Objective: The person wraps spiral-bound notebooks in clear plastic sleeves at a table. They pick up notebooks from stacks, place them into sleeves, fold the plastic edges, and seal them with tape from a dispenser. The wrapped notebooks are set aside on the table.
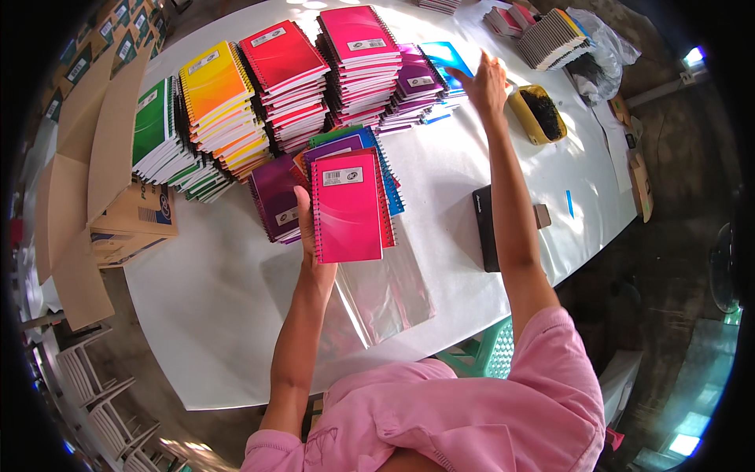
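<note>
My left hand (307,244) holds a small fan of spiral notebooks, thumb along the left edge. A pink notebook (347,224) lies on top; red, purple, blue and green covers stick out behind it. More purple notebooks (277,197) sit on the table just beyond, partly covered by this bunch. My right hand (489,85) is stretched far out, thumb apart from the fingers, with nothing visible in it. Closest to it is the stack of blue notebooks (445,59); whether the thumb touches the top cover I cannot tell. Clear plastic sleeves (393,295) lie below the held bunch.
Across the back stand stacks of green (153,126), yellow (211,75), red (281,57), pink (358,35) and purple notebooks (417,77). An open cardboard box (110,149) is at left. To the right are a yellow tub (525,118) with dark contents and a black box (486,228).
</note>
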`<state>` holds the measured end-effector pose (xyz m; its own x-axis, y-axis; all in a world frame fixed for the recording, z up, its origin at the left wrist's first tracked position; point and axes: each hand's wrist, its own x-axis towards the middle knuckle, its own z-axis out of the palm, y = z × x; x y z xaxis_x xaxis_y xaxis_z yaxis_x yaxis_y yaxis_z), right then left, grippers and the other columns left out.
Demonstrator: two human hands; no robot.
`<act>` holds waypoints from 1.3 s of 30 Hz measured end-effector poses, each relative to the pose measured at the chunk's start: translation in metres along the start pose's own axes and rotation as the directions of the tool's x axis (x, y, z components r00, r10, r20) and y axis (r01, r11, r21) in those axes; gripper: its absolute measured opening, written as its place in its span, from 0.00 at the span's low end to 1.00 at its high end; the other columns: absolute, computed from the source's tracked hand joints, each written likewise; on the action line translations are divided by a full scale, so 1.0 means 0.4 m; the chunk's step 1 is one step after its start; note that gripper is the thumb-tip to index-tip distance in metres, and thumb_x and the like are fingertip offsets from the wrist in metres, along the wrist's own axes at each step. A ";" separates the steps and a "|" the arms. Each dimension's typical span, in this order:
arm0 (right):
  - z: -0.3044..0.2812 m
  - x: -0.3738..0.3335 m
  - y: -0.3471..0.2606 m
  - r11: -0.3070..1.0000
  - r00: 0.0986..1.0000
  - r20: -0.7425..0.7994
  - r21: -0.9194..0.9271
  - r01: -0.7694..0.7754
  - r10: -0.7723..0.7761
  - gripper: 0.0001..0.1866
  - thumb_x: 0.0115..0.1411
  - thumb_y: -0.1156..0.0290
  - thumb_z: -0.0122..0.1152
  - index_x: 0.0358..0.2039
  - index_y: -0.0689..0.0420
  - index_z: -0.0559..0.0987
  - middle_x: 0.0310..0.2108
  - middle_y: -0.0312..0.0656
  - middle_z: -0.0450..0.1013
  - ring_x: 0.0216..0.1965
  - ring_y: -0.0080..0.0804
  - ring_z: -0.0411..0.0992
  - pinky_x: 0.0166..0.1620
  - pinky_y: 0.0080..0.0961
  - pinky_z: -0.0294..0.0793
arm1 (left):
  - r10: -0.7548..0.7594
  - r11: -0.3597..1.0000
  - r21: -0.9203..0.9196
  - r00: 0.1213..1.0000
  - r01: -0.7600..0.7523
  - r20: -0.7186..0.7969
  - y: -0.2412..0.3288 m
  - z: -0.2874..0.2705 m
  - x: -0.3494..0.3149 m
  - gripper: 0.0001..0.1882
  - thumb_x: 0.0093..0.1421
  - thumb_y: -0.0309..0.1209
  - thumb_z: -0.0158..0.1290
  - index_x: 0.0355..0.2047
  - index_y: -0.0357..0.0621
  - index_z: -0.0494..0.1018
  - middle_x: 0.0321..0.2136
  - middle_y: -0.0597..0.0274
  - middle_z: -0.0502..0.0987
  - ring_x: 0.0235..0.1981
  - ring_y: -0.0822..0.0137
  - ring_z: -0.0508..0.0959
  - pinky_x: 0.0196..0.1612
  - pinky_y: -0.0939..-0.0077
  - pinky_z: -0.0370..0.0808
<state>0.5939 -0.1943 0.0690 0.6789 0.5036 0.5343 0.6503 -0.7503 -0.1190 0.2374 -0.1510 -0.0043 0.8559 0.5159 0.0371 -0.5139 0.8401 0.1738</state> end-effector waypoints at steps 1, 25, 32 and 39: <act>0.061 0.038 0.053 0.993 0.969 0.222 0.023 -0.113 0.105 0.34 0.48 0.47 0.70 0.47 0.60 0.75 0.45 0.51 0.74 0.47 0.43 0.72 0.42 0.43 0.74 | -0.010 0.999 0.052 0.999 0.011 -0.034 0.001 0.008 -0.007 0.40 0.61 0.63 0.42 0.61 0.46 0.61 0.56 0.62 0.69 0.55 0.67 0.71 0.58 0.67 0.69; -0.344 -0.761 -0.168 -0.082 0.441 0.698 0.484 -0.871 -0.564 0.62 0.38 0.57 0.81 0.66 0.65 0.50 0.62 0.55 0.57 0.64 0.45 0.57 0.64 0.39 0.58 | -0.100 0.861 0.470 0.970 0.196 -0.221 -0.028 0.027 -0.373 0.49 0.45 0.54 0.67 0.59 0.37 0.61 0.50 0.54 0.73 0.51 0.60 0.73 0.55 0.63 0.70; -0.319 -0.925 -0.176 0.022 0.583 0.646 0.679 -0.734 -0.492 0.50 0.39 0.73 0.79 0.61 0.58 0.59 0.56 0.43 0.64 0.57 0.33 0.63 0.60 0.30 0.62 | -0.014 0.274 0.958 0.997 0.082 -0.081 0.022 0.020 -0.476 0.58 0.40 0.38 0.72 0.67 0.41 0.49 0.60 0.52 0.63 0.61 0.60 0.63 0.63 0.67 0.60; -0.229 -1.100 -0.203 0.235 0.743 0.443 0.896 -0.376 -0.502 0.59 0.39 0.71 0.80 0.64 0.57 0.48 0.56 0.45 0.62 0.59 0.36 0.61 0.61 0.34 0.61 | 0.042 0.406 0.914 0.998 0.024 -0.044 -0.036 -0.123 -0.509 0.62 0.40 0.27 0.67 0.70 0.51 0.39 0.69 0.52 0.46 0.69 0.61 0.48 0.68 0.66 0.46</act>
<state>0.2112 -0.3939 -0.0798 0.3292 0.9403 0.0860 0.2035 0.0182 -0.9789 0.0677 -0.2598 -0.0630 0.8303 0.5573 0.0008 -0.1349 0.1996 0.9705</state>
